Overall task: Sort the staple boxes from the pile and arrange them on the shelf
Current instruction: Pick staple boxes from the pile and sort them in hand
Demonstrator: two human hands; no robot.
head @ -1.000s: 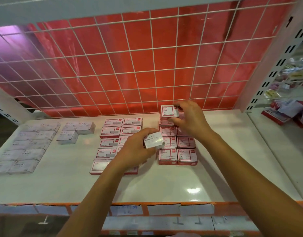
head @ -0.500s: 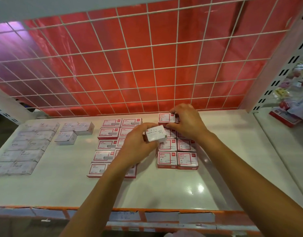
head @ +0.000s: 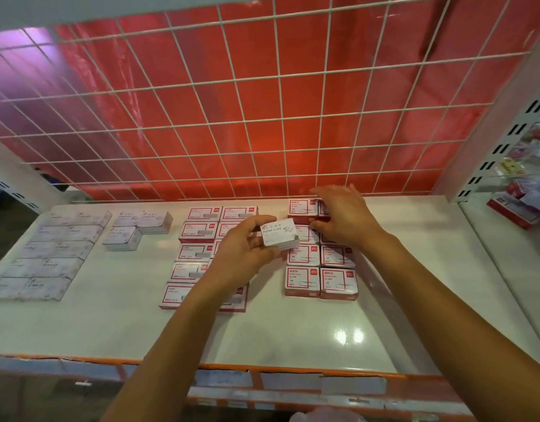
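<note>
the single view rides on the person's head, close in front of the shelf point(head: 262, 336), facing forward and down onto its white deck. the wide lens bows the wire grid point(head: 262, 117) across the upper half of the frame. both forearms come in from the bottom edge. it is near enough that print reads on the white box point(head: 278, 236) in the left hand point(head: 241, 254), mid-frame.

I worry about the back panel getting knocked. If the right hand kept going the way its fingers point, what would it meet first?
Probably the white wire grid at the shelf's back: the right hand reaches over the rearmost red-and-white box toward it. Depth is unclear; the fingers are blurred.
</note>
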